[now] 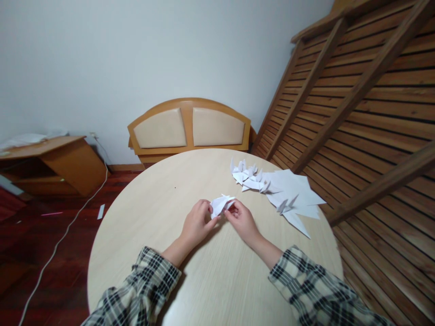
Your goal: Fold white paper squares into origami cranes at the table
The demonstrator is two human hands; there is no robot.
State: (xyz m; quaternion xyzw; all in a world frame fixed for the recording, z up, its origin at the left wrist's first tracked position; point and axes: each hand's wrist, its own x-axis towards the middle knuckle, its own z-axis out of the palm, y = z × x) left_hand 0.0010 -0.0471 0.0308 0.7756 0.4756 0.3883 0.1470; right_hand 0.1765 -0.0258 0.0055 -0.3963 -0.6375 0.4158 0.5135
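Observation:
A small folded white paper (219, 205) is held between my two hands, just above the middle of the round pale table (142, 226). My left hand (198, 221) grips its left side, with thumb and fingers closed on it. At its right edge, the fingers of my right hand (242, 219) pinch the paper. Several folded white paper pieces (249, 175) with pointed tips lie beyond my right hand. Flat white sheets (294, 188) spread beside them, and another folded piece (288, 209) rests at their near side.
Slatted wooden panels (356, 113) lean along the right side. Behind the table stands a headboard (188, 122) against the wall. A low wooden cabinet (74, 165) is at the left, with a white cable (68, 229) running across the dark red floor.

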